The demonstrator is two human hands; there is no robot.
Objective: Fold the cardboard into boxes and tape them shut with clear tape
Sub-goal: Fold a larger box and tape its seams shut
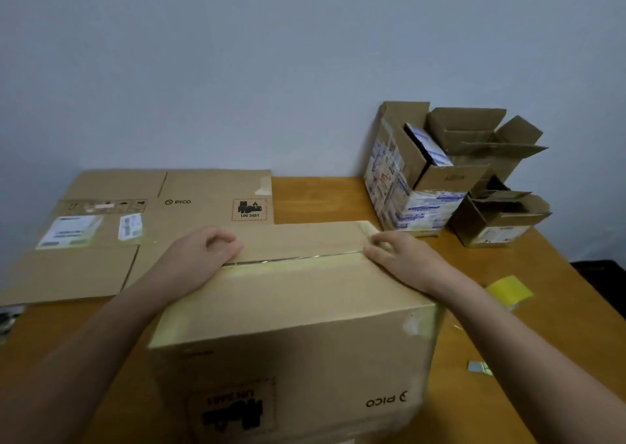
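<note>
Both hands, my left hand (203,253) and right hand (393,257), press loosely curled, holding nothing, on the box (291,311) at mid-table, and if I ease off, I judge its top flaps could spring apart along the tape seam (294,258).

Packing room — cartons (440,172) on desk (321,199)

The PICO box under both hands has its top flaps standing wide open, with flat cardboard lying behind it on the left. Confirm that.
Not quite. In the head view the PICO box has its top flaps folded shut, both hands resting along the centre seam. The flat cardboard does lie behind it on the left.
</note>
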